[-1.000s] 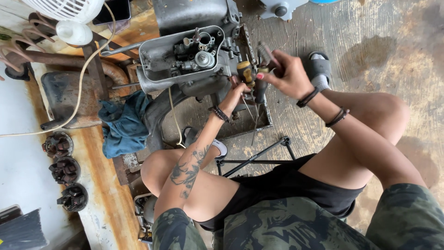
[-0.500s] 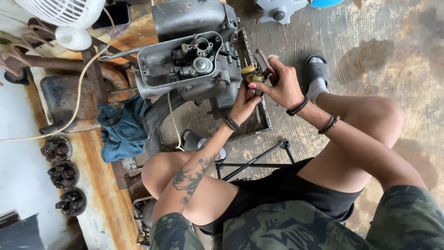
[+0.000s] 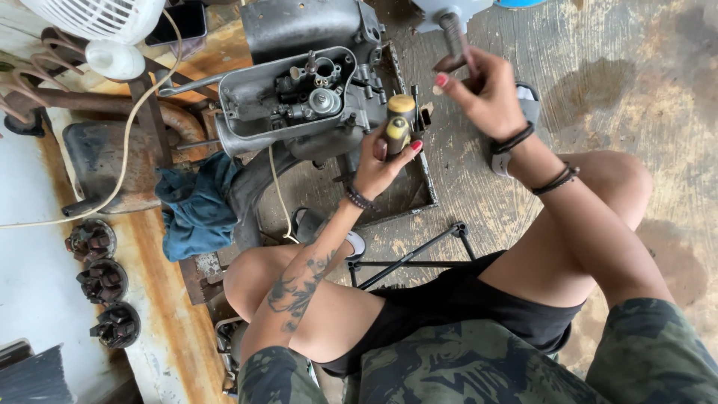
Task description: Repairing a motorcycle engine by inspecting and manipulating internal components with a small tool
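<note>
Centrally, the left hand (image 3: 381, 161) is wrapped tight around a screwdriver (image 3: 398, 123) with a yellow-and-dark handle, held upright just beside the right edge of the open engine case (image 3: 299, 97), whose grey interior shows small metal fittings. The right hand (image 3: 482, 93), raised apart from it, clenches a hammer (image 3: 455, 37) by its shaft. A misjudged blow could glance off the handle's rounded yellow end and strike the left fingers, or drive the tip sideways against the case. Beyond lie a blue rag (image 3: 196, 206), a white fan (image 3: 101, 19) and a rusty bench (image 3: 161, 299).
</note>
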